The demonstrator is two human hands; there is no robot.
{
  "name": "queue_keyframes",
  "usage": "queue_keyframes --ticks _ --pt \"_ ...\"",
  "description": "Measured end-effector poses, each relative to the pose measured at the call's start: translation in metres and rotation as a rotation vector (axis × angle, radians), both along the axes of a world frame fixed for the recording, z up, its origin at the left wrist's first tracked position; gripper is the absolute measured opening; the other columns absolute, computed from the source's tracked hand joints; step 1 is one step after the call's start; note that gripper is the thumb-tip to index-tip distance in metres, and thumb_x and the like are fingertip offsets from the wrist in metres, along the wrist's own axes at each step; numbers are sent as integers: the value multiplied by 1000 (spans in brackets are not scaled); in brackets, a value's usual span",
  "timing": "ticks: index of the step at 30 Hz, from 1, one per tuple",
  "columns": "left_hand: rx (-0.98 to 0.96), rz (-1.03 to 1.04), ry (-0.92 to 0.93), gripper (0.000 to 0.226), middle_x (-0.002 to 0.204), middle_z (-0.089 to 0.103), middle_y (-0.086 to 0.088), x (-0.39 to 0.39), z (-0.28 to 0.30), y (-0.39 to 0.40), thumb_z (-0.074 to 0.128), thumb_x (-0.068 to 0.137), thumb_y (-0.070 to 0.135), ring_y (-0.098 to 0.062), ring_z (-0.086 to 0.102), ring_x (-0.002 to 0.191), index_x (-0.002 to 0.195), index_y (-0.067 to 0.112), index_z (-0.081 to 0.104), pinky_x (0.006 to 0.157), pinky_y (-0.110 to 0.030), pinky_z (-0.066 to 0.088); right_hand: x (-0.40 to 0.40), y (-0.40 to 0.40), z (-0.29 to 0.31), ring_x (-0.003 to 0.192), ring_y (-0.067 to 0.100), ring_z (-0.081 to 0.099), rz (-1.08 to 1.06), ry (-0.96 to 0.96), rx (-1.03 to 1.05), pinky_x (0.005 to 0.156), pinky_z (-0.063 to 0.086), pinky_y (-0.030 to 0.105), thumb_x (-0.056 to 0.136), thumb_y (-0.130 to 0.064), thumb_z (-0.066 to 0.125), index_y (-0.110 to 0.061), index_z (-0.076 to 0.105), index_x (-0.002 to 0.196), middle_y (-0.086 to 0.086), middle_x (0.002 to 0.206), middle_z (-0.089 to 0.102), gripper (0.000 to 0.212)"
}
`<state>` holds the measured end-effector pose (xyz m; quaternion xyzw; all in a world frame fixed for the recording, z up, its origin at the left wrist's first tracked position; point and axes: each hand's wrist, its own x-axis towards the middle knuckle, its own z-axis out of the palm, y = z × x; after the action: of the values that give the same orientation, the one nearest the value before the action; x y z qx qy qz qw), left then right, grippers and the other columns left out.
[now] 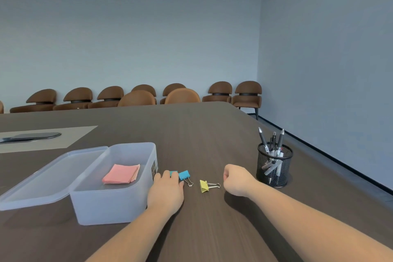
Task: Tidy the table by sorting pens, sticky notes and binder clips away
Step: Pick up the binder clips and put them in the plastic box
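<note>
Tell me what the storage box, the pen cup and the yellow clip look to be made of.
Storage box: frosted, translucent plastic by the look; the pink notes show faintly through its wall.
Pen cup: black wire mesh, probably metal; the pens are visible through the holes.
Yellow clip: painted body, likely sheet metal, with bare silvery wire handles that glint.

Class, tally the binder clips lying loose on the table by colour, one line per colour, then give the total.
Blue binder clips: 2, one in full view, one partly hidden under the left hand's fingers
Yellow binder clip: 1
Total: 3
</note>
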<state>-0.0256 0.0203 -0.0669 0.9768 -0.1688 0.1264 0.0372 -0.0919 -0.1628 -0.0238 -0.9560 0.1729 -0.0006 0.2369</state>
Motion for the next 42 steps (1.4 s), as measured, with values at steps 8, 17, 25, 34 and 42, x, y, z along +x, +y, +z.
queue_keyframes --ticks 8,17,25,34,42 --pt "-170 2 -62 30 114 62 -3 10 3 -7 41 97 37 -22 58 102 120 18 44 73 -29 47 25 24 -9 115 26 54 175 55 -50 97 45 38 90 -54 50 -24 47 131 4 125 45 51" --pt "-152 86 -66 38 106 65 1 21 -1 -12 39 96 43 -19 51 112 109 17 63 75 -30 50 34 23 -16 87 20 41 252 0 -72 74 36 32 87 -57 55 -19 40 93 -1 100 41 41" --pt "-202 88 -16 41 102 67 -3 19 1 -14 32 98 27 -23 52 108 101 11 70 85 -29 45 34 19 -23 77 25 43 229 -154 -11 67 37 33 93 -31 56 -17 32 88 -1 82 46 28" --pt "-332 117 -50 41 96 69 -5 6 8 -13 33 99 28 -22 63 86 91 10 69 63 -27 41 31 24 -20 93 24 57 178 -161 -70 84 51 39 97 -27 43 -20 39 129 5 108 60 33" --pt "-566 87 -55 23 75 55 0 11 12 -12 40 96 24 -22 50 70 83 12 54 53 -27 35 64 47 -2 99 25 62 192 -165 13 79 56 34 94 -39 55 -17 52 129 6 128 60 42"
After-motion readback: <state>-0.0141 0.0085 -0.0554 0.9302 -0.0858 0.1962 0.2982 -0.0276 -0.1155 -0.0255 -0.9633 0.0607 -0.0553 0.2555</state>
